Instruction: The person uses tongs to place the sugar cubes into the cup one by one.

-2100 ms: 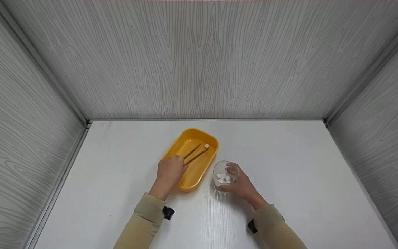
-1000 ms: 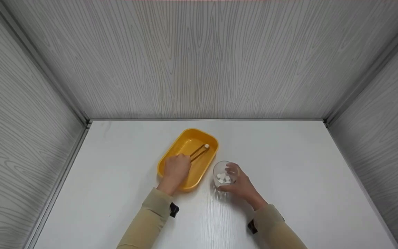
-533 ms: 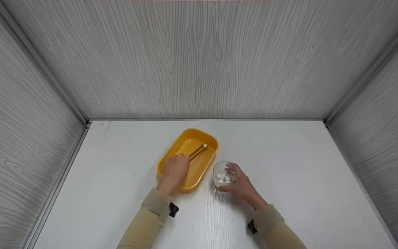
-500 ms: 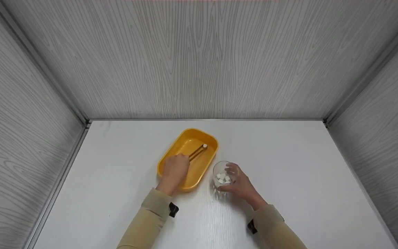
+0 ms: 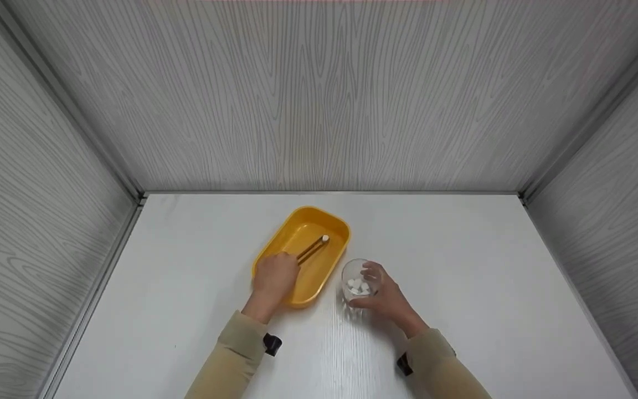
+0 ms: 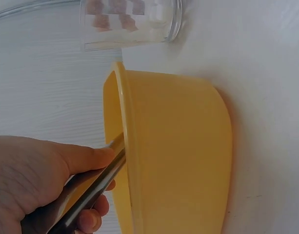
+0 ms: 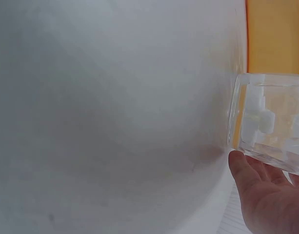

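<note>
My left hand (image 5: 276,276) grips metal tongs (image 6: 93,190) over the yellow tray (image 5: 315,274). At the tips of the tongs, in the head view, sits one small white cube (image 5: 325,238), with an arm on each side of it. In the left wrist view the tray's wall hides those tips. A clear drinking glass (image 5: 354,267) stands upright just right of the tray, with several white cubes (image 7: 266,122) at its bottom. My right hand (image 5: 384,295) holds the glass from the right, thumb at the near side and fingers round the far side.
Everything stands on a white table (image 5: 463,277). A grey wood-grain back wall (image 5: 319,100) and matching side walls enclose it. The glass and the tray are close together.
The tongs, first spread wide, have closed about the cube in the tray. Cube and tongs have since shifted slightly left and nearer. My right hand and the glass have stayed put.
</note>
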Action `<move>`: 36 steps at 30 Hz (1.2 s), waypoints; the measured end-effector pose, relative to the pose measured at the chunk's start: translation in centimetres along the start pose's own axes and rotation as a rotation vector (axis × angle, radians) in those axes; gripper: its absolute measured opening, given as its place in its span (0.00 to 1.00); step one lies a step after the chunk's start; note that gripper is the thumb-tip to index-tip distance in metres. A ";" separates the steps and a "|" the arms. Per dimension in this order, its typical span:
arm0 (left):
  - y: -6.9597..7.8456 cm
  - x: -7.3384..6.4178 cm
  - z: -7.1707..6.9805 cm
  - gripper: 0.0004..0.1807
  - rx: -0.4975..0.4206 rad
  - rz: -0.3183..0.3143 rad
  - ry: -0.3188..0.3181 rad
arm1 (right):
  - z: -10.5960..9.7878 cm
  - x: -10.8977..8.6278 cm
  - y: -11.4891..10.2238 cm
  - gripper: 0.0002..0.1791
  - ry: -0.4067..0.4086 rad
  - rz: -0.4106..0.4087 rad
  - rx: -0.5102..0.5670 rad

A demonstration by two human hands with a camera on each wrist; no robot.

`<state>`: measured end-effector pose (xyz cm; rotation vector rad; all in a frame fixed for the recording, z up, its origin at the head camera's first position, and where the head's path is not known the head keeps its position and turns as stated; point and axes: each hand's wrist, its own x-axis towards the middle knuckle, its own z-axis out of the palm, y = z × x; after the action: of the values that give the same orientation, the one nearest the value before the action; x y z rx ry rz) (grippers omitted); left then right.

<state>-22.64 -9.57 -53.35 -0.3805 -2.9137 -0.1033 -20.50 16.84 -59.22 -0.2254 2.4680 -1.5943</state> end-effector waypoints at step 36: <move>-0.1 -5.6 -5.4 0.11 -0.128 0.100 0.178 | 0.2 -0.3 -0.5 0.50 0.020 -0.050 0.016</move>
<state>-16.33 -11.51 -49.20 -0.5091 -2.7146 -0.2936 -20.16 16.53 -58.79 -0.2721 2.4824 -1.6440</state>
